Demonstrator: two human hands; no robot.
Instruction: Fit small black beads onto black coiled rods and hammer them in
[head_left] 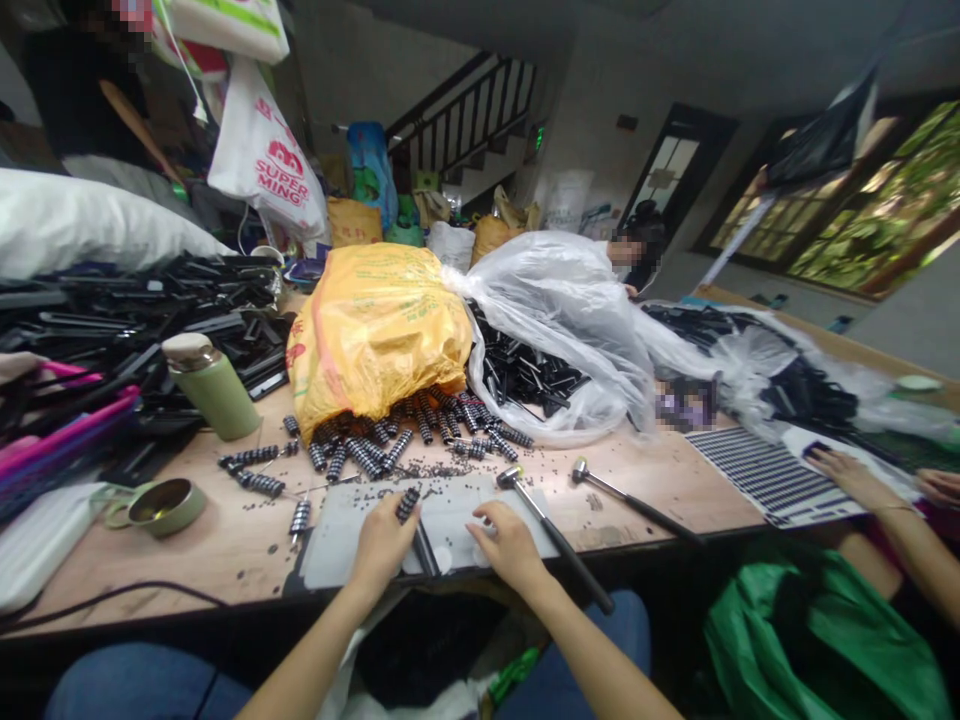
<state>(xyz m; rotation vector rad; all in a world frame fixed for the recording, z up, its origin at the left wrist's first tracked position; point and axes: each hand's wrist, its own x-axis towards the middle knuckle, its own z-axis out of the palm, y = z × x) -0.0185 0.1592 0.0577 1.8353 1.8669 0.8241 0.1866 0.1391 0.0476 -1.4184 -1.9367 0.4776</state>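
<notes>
My left hand is closed round a black-and-silver ribbed roller, whose top shows above my fingers. Beside that hand, a black handle-like piece lies slanted on the grey mat. My right hand is over the right part of the mat, thumb and fingers apart, with nothing visible in it. Just right of it lies a hammer with a black grip. Small dark bits are scattered beyond the mat, in front of a pile of ribbed rollers.
A yellow sack and a clear bag of black parts stand behind. At left are a green thermos and cup. A second hammer lies at right, near another person's hand and striped sheets.
</notes>
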